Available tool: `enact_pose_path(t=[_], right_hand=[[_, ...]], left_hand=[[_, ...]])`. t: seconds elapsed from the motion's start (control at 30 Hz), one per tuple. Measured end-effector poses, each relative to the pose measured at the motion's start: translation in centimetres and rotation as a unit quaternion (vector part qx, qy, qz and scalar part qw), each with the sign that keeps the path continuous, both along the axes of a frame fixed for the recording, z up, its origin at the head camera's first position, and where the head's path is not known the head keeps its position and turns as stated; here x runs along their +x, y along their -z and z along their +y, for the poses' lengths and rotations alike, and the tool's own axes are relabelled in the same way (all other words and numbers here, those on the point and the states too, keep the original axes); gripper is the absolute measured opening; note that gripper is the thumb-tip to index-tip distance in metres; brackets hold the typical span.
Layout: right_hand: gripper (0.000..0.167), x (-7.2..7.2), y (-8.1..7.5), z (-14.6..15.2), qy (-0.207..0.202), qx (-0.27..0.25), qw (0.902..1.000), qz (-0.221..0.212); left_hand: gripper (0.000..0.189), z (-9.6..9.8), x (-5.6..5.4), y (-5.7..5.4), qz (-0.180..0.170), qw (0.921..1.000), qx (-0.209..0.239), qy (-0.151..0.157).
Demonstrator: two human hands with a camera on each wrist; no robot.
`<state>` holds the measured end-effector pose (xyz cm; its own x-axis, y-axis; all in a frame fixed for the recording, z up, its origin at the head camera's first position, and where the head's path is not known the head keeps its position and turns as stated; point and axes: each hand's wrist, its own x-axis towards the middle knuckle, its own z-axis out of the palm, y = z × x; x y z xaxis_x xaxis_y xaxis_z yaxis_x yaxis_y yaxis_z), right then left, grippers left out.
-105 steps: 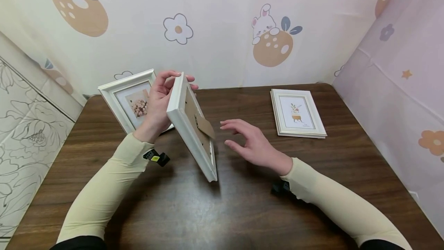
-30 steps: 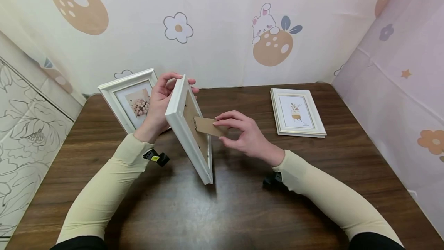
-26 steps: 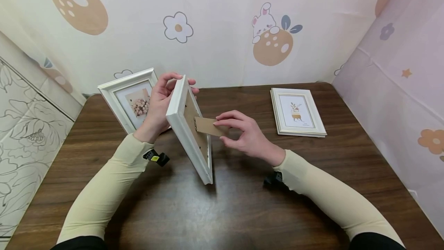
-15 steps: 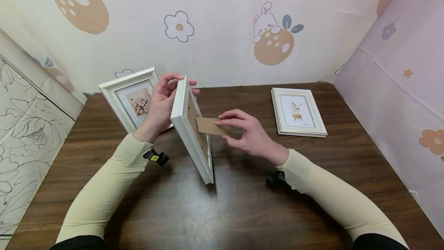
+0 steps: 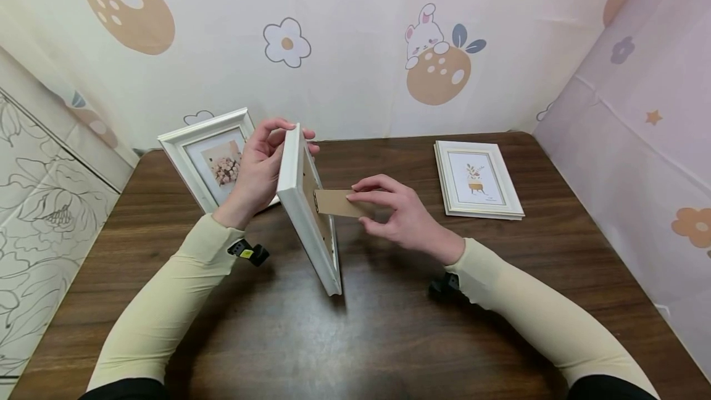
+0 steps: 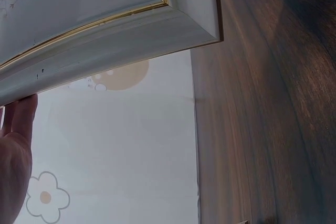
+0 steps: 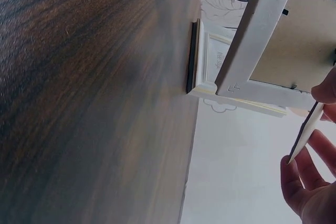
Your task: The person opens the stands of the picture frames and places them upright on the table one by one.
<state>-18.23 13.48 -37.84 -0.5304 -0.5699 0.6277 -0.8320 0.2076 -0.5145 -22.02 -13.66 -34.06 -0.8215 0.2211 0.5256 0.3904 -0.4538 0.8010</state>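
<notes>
Near the table's middle a white picture frame [image 5: 307, 227] stands tilted, its brown backing facing right. My left hand [image 5: 258, 165] grips it by the upper part, fingers over the top edge. In the left wrist view the white border of the frame [image 6: 115, 38], with a gold inner line, shows beside the fingers of my left hand [image 6: 16, 156]. A brown easel stand [image 5: 333, 202] sticks out from the backing. Its free end is pinched between the thumb and fingers of my right hand [image 5: 397, 212]. The right wrist view shows the stand [image 7: 304, 135] nearly edge-on.
Behind my left hand stands another white frame [image 5: 205, 128] with a flower picture, partly hidden. At the table's back right lie stacked white frames [image 5: 478, 181], the top one showing a potted plant. A patterned curtain [image 5: 344, 79] hangs behind the wooden table [image 5: 389, 338].
Since the earliest frame, my right hand has moved left and taken hold of the stand, which now points farther out from the backing. The held frame has turned slightly; my left hand has barely moved.
</notes>
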Motion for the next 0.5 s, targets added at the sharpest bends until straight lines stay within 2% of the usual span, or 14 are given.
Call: enact_pose_path(t=[0.5], right_hand=[[0.038, 0.15, -0.3, 0.14, -0.003, 0.001, 1.0, 0.004]], left_hand=[[0.027, 0.01, 0.19, -0.21, -0.003, 0.9999, -0.013, -0.001]])
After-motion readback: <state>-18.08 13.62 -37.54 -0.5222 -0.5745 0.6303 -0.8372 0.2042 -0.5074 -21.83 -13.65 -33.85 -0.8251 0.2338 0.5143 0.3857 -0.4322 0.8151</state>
